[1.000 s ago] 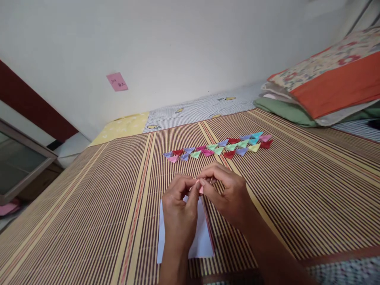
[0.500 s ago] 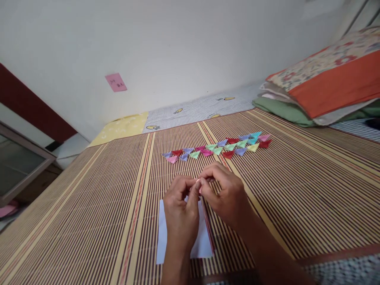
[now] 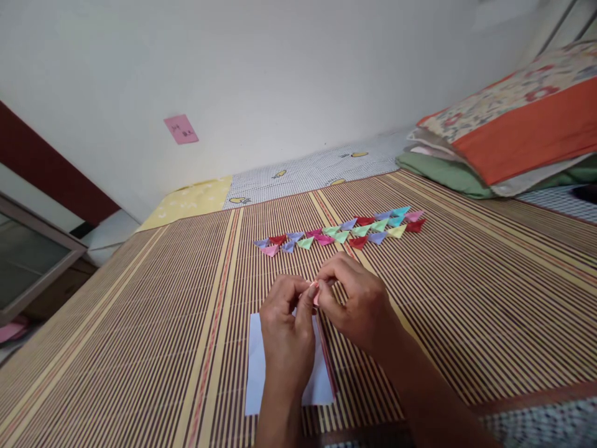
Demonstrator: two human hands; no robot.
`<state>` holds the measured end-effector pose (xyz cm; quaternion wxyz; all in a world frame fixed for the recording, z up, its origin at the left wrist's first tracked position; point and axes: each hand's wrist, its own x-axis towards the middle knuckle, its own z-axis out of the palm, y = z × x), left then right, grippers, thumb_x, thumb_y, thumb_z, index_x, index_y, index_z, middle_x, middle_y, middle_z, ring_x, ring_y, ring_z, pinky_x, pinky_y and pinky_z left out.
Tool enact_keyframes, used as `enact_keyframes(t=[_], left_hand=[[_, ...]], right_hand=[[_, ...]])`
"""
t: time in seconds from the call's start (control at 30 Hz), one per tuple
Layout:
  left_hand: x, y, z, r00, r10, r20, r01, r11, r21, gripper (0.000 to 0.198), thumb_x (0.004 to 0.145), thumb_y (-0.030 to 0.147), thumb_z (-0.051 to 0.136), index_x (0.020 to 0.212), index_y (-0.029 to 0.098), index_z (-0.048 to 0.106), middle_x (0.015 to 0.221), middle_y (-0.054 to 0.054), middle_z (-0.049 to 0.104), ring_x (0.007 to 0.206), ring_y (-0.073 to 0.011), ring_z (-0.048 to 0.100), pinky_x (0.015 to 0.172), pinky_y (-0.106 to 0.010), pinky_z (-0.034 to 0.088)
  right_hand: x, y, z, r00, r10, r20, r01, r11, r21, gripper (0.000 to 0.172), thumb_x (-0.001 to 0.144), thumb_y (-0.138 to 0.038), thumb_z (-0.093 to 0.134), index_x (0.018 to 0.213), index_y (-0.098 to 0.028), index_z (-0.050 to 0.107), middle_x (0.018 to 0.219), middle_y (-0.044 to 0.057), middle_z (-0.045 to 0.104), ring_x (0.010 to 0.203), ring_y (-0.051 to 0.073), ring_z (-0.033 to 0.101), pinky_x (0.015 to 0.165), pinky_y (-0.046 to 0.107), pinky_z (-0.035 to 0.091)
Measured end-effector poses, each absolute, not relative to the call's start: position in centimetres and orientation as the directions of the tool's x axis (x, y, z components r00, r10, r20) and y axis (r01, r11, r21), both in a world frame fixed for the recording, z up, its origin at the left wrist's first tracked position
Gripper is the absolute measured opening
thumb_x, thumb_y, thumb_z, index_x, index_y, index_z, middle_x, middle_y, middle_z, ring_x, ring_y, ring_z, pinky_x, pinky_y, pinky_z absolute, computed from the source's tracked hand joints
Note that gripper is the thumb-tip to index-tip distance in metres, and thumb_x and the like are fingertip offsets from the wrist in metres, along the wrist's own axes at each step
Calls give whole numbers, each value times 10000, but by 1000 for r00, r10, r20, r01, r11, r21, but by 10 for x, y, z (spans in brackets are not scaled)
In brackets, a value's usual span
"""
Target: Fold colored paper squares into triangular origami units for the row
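Between my fingertips is a small pink piece of folded paper (image 3: 316, 299), mostly hidden by the fingers. My left hand (image 3: 289, 323) is closed, pinching it between thumb and forefinger. On the other side my right hand (image 3: 357, 302) is closed too, its thumb and forefinger gripping the paper's right side. White paper sheets (image 3: 319, 382) lie beneath my left hand and wrist, with a thin reddish strip along their right edge. Beyond my hands, several small folded paper triangles (image 3: 342, 237) in red, pink, green, blue, purple and yellow stand in uneven rows.
The striped bamboo mat (image 3: 140, 323) spreads under everything. At the right back lies a stack of folded bedding (image 3: 527, 137). A pink note (image 3: 181, 129) is stuck on the white wall (image 3: 298, 74). A framed glass panel (image 3: 35, 261) stands at the left.
My right hand has shifted slightly to the right, and a little more of the pink paper shows between the fingers. My left hand has also moved slightly right. The triangles stay put.
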<state>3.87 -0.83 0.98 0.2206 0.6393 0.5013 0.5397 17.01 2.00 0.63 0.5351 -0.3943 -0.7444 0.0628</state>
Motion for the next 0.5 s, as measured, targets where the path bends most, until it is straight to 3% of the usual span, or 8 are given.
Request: enact_keyframes(t=[0.33,0.5], left_hand=[[38,-10,12,-88,906,413,357,-359,862,191,959,237,621,771,207,604,804,-5,606,722,-154,553,653,-290,440],[28,-7,12,-5,959,283,130,-280,951,160,932,260,661,787,193,649,858,-21,620,691,-135,542,590,-254,441]], right_hand=[[177,20,9,-167,679,715,391,711,-584,141,883,-74,547,800,-188,560,790,20,579,743,173,562,685,314,447],[183,19,13,-235,713,661,280,701,-656,123,893,-82,583,822,-179,609,821,15,612,795,168,601,734,308,460]])
